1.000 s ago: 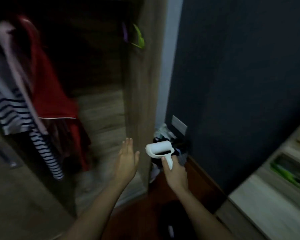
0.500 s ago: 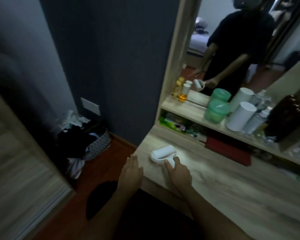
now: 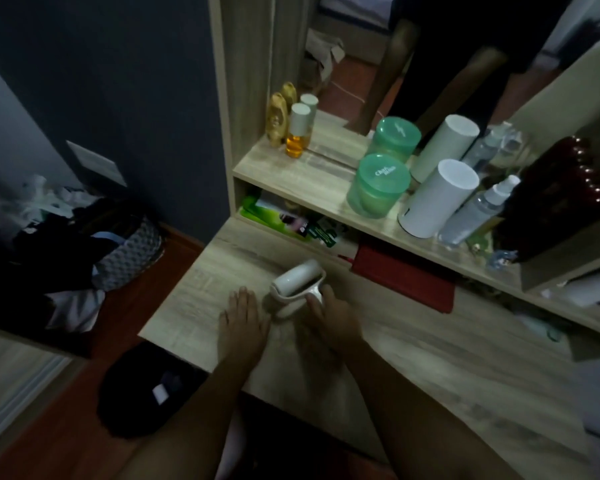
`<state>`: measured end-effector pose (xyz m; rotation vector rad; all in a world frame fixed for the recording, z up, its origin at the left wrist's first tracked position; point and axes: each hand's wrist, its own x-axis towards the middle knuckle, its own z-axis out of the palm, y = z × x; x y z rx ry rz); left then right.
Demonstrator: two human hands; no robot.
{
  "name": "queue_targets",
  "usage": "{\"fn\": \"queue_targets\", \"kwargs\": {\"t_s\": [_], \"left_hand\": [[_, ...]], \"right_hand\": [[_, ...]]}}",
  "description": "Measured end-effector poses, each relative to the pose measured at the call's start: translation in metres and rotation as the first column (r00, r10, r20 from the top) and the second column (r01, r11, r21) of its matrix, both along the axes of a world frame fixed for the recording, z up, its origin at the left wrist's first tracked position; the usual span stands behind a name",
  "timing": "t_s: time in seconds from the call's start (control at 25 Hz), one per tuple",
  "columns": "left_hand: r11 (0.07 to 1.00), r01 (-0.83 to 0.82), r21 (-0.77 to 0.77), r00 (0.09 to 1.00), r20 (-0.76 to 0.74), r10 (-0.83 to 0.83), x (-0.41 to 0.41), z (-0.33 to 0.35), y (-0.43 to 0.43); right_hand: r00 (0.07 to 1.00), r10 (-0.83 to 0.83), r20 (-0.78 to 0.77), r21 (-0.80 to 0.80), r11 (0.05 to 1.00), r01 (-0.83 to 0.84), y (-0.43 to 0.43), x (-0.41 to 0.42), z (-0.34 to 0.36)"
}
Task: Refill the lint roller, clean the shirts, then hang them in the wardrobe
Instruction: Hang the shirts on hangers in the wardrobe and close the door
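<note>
A white lint roller (image 3: pixel 297 280) rests low on the light wooden dressing table (image 3: pixel 430 355), its roll pointing away and left. My right hand (image 3: pixel 333 313) is closed around its handle. My left hand (image 3: pixel 243 317) lies flat and open on the tabletop just left of the roller, fingers together and holding nothing. No shirts and no wardrobe interior show in this view.
A shelf (image 3: pixel 291 171) above the tabletop carries amber bottles (image 3: pixel 297 136), a green jar (image 3: pixel 378 185), a white cylinder (image 3: pixel 437 199) and a spray bottle (image 3: pixel 478 209), backed by a mirror. A basket of clothes (image 3: pixel 118 244) stands on the floor at left. A red flat item (image 3: pixel 402 275) lies under the shelf.
The view swung from the wardrobe with hanging clothes to the dressing table. My right hand brought the lint roller down onto the tabletop, and my left hand settled flat beside it.
</note>
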<state>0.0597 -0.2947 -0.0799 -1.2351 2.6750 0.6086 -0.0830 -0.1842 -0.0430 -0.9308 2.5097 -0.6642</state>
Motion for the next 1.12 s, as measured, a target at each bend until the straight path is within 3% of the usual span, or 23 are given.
{"fn": "queue_targets", "kwargs": {"t_s": [0.16, 0.32, 0.48, 0.64, 0.84, 0.96, 1.12], "left_hand": [[0.996, -0.025, -0.08, 1.0, 0.014, 0.026, -0.004, -0.007, 0.006], [0.993, -0.03, -0.111, 0.999, 0.032, 0.034, -0.005, -0.011, 0.007], [0.998, 0.01, -0.056, 0.999, 0.054, -0.007, -0.004, -0.003, 0.006], [0.994, 0.029, -0.106, 0.999, -0.008, -0.031, 0.008, 0.043, -0.015], [0.94, -0.124, -0.319, 0.974, -0.222, 0.053, 0.061, 0.155, -0.085], [0.834, -0.277, -0.478, 0.924, -0.372, 0.094, 0.135, 0.244, -0.132], [0.627, -0.439, -0.644, 0.874, -0.469, 0.129, 0.267, 0.347, -0.181]], "right_hand": [[1.0, 0.009, 0.022, 0.022, 1.0, -0.01, -0.007, -0.001, -0.012], [0.988, -0.047, -0.15, 0.057, 0.997, 0.056, -0.006, 0.004, -0.019], [0.964, -0.112, -0.242, -0.057, 0.993, 0.101, -0.002, 0.005, -0.004], [0.968, -0.017, -0.251, -0.29, 0.955, -0.058, -0.03, 0.018, 0.041], [0.907, 0.217, -0.361, -0.488, 0.785, -0.382, -0.124, 0.069, 0.141], [0.829, 0.331, -0.45, -0.566, 0.613, -0.552, -0.194, 0.134, 0.217], [0.72, 0.443, -0.534, -0.62, 0.374, -0.69, -0.275, 0.247, 0.309]]}}
